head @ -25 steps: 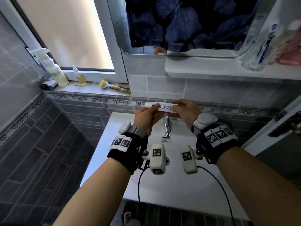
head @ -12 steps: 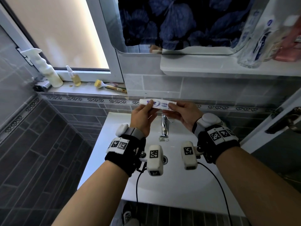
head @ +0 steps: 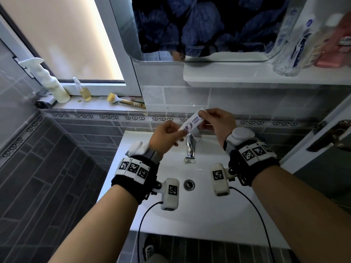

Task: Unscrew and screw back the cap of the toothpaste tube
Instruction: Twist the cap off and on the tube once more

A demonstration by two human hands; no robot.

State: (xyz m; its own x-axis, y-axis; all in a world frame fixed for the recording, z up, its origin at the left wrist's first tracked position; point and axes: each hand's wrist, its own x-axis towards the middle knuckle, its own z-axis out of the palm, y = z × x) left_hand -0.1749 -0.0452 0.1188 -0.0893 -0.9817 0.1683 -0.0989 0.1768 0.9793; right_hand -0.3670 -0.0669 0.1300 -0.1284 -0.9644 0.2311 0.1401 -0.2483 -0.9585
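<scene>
A white toothpaste tube (head: 191, 122) with purple print is held tilted above the tap, its upper end toward the right. My left hand (head: 166, 137) grips the tube's lower end, which its fingers cover. My right hand (head: 216, 123) pinches the upper end between thumb and fingers. The cap is hidden inside one of the hands; I cannot tell which end it is on. Both wrists wear black bands with white marker blocks.
Below the hands are a chrome tap (head: 190, 147) and a white basin (head: 121, 168) with its drain (head: 189, 184). A white shelf (head: 228, 76) with bottles hangs above right. The window ledge at left holds a spray bottle (head: 49, 84), a small bottle (head: 83, 91) and a brush (head: 123, 101).
The tube has swung from lying level to tilting up toward the right. My left hand dropped lower and my right hand rose slightly, both still gripping it.
</scene>
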